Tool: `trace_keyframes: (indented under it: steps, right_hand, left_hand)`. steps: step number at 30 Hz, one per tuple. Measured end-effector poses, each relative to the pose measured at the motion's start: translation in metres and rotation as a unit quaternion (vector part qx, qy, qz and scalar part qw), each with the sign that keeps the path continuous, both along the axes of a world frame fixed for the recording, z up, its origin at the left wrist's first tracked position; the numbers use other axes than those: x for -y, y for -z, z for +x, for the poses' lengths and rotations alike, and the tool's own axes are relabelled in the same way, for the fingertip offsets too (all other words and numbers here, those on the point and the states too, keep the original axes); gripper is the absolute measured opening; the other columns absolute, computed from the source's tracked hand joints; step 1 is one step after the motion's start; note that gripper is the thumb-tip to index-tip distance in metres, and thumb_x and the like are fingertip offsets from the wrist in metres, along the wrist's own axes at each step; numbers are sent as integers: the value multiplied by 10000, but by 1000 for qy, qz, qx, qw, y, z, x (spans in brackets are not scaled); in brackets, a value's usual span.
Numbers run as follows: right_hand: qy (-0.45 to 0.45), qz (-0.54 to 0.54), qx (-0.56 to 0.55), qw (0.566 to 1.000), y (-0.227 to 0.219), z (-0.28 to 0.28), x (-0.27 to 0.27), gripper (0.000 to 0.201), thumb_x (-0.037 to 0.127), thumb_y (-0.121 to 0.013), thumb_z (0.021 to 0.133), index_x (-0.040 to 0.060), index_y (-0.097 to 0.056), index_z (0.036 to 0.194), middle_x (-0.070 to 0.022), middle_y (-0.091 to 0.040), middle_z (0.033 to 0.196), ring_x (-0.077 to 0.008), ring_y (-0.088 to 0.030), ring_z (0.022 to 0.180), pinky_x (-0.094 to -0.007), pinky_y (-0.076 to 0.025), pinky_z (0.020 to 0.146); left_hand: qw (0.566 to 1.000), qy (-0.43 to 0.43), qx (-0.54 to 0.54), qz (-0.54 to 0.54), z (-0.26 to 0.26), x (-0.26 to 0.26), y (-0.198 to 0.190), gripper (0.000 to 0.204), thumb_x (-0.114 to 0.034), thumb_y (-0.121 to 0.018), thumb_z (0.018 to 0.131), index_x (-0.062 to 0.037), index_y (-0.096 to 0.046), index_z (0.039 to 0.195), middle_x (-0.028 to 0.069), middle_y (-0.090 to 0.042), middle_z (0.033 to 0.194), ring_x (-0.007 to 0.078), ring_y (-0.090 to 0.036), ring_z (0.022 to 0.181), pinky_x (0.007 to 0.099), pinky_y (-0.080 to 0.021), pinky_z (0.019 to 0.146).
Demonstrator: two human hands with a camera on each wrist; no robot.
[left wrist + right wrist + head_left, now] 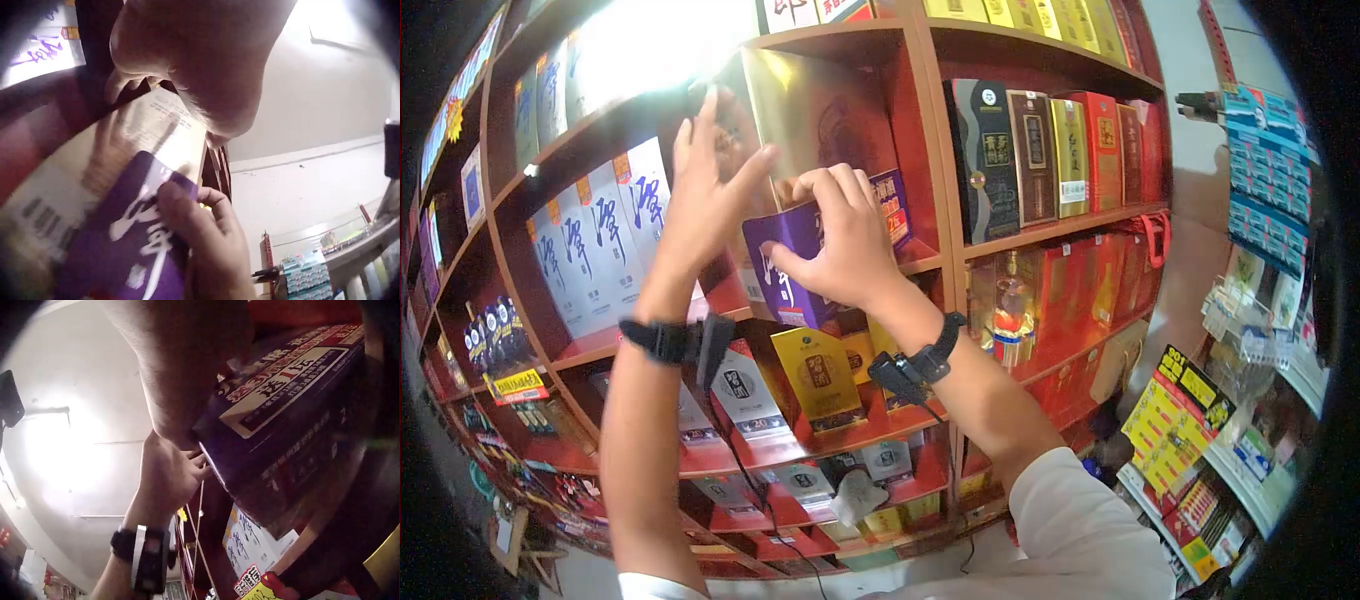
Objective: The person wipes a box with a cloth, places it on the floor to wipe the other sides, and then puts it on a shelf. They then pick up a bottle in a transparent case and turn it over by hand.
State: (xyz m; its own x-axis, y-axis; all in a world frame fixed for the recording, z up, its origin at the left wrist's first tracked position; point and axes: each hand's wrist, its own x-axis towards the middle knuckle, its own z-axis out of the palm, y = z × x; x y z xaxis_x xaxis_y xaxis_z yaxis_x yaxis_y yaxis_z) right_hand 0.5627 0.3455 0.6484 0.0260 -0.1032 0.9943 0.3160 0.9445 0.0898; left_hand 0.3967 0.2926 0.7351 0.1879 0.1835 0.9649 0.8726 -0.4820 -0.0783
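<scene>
A purple box (785,255) with white brush lettering stands in the middle cubby, in front of a tall gold box (800,110). My right hand (845,235) grips its upper part, thumb on the lettered face and fingers over the top. In the left wrist view, that hand (212,234) shows at the top edge of the purple box (137,231). My left hand (710,180) is raised at the cubby's left side with fingers extended upward, beside the gold box; its exact contact is unclear. The right wrist view shows the left hand (169,472) beyond a dark purple box (275,437).
White boxes (605,235) fill the cubby to the left. Dark, gold and red boxes (1035,160) stand on the right shelf, above red boxes and a bottle (1013,310). Yellow boxes (815,380) stand below. A wooden divider (945,180) rises beside my right hand.
</scene>
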Motion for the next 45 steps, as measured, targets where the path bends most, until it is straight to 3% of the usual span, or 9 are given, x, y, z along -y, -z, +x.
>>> trace_keyframes:
  steps: [5, 19, 21, 27, 30, 33, 41, 43, 45]
  right_hand:
    - [-7, -20, 46, 999, -5, 10, -10, 462, 304, -885, 642, 91, -595, 931, -100, -525, 969, -311, -515, 961, -433, -453, 860]
    - [-125, -67, 83, 986, -14, 14, -12, 348, 333, -878, 662, 119, -624, 766, -35, -639, 773, -258, -606, 770, -401, -337, 791]
    - [6, -36, 149, 988, -21, 14, -1, 315, 336, -864, 694, 107, -648, 702, -63, -645, 747, -270, -611, 752, -413, -334, 808]
    - [-152, -33, 163, 974, -20, 9, -14, 257, 153, -852, 766, -4, -654, 718, -77, -601, 703, -159, -554, 587, -307, -395, 548]
    - [-180, -15, 177, 967, -14, 18, -12, 217, 77, -838, 775, 4, -639, 727, -64, -561, 680, -143, -527, 594, -296, -390, 557]
    - [-151, -16, 157, 976, -10, 13, -13, 229, 142, -829, 757, 26, -633, 730, -109, -572, 693, -281, -579, 613, -382, -433, 572]
    - [-76, 34, 175, 981, -12, -22, -7, 235, 154, -819, 747, 24, -673, 878, -104, -605, 787, -283, -595, 695, -378, -473, 665]
    - [-62, 46, 169, 983, -15, -34, -9, 242, 164, -810, 751, 24, -672, 892, -109, -613, 808, -296, -604, 717, -391, -478, 684]
    - [-48, 57, 165, 984, -15, -46, -7, 250, 174, -802, 756, 23, -671, 906, -113, -620, 830, -309, -613, 740, -404, -483, 702]
  left_hand:
    - [994, -46, 56, -77, 9, -20, -25, 1209, -473, -817, 789, 48, -50, 1565, 400, -331, 1450, 485, -332, 1405, 471, -313, 1182]
    - [984, 37, 84, -150, 2, -18, -22, 1208, -411, -820, 796, 22, -14, 1586, 341, -394, 1388, 372, -470, 1275, 416, -396, 1107]
    - [976, 61, 95, -186, 4, -15, -20, 1214, -404, -819, 799, 13, -4, 1596, 332, -414, 1378, 352, -494, 1251, 413, -402, 1100]
    - [987, 73, 85, -116, 6, -16, -20, 1217, -382, -819, 807, -17, 15, 1614, 308, -474, 1307, 308, -558, 1158, 375, -436, 1058]
    - [987, 19, 97, -127, 4, -17, -21, 1228, -388, -820, 798, -20, 19, 1615, 326, -472, 1319, 330, -548, 1189, 395, -415, 1086]
    - [983, 42, 114, -136, -3, -20, -20, 1229, -402, -809, 792, -25, 19, 1619, 355, -434, 1392, 386, -488, 1285, 423, -361, 1139]
    - [979, 151, 91, -101, -49, -38, -27, 1148, -288, -772, 805, -34, -19, 1634, 263, -254, 1619, 369, -307, 1485, 397, -290, 1198]
    - [968, 194, 115, -110, -62, -45, -25, 1134, -249, -777, 804, -47, -48, 1649, 238, -384, 1551, 318, -426, 1404, 374, -337, 1162]
    - [969, 152, 144, -130, -78, -49, -26, 1173, -346, -836, 740, 33, -165, 1624, 213, -607, 1180, 295, -590, 1124, 370, -442, 1028]
